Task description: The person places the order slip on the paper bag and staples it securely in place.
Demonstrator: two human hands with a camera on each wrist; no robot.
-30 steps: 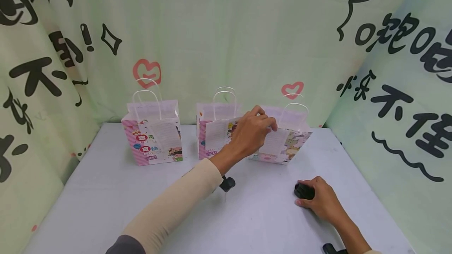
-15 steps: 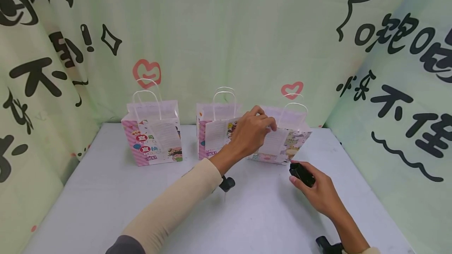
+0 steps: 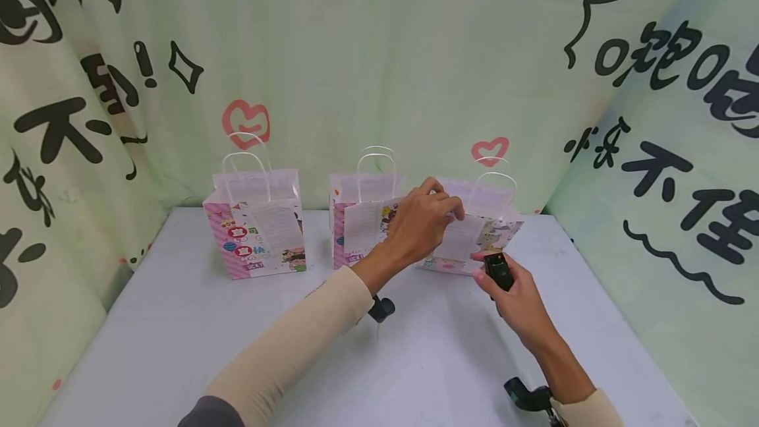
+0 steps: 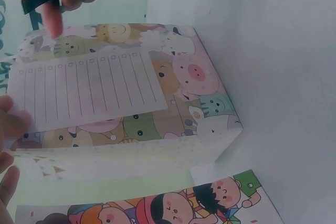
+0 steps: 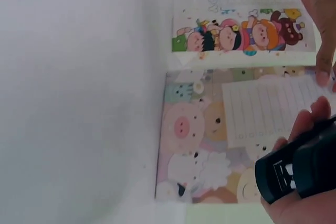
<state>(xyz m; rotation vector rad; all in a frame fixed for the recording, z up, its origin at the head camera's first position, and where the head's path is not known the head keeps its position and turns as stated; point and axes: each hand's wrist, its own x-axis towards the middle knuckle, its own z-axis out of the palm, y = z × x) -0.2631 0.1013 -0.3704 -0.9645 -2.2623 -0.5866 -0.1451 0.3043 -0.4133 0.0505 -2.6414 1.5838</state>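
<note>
On the right stands a paper gift bag [image 3: 498,236] printed with cartoon animals, a lined paper sheet [image 4: 94,87] lying flat against its front. My left hand [image 3: 422,226] pinches that sheet and the bag's top edge; the fingertips [image 4: 13,121] show at the sheet's end in the left wrist view. In my right hand [image 3: 522,305] is a small black stapler [image 3: 499,271], gripped between thumb and fingers, its end pointing toward the bag. The right wrist view shows the stapler [image 5: 286,169] overlapping the bag's front near the sheet.
A middle gift bag [image 3: 356,232] with a lined sheet stands partly behind my left hand. Farther left is another pink bag [image 3: 261,242], also bearing a sheet. All have white handles. A printed curtain [image 3: 427,71] hangs behind the white table [image 3: 415,361].
My right hand has lifted the stapler from low on the table's right side and brought it up and leftward to the right bag, turning it. The left hand has stayed in place.
</note>
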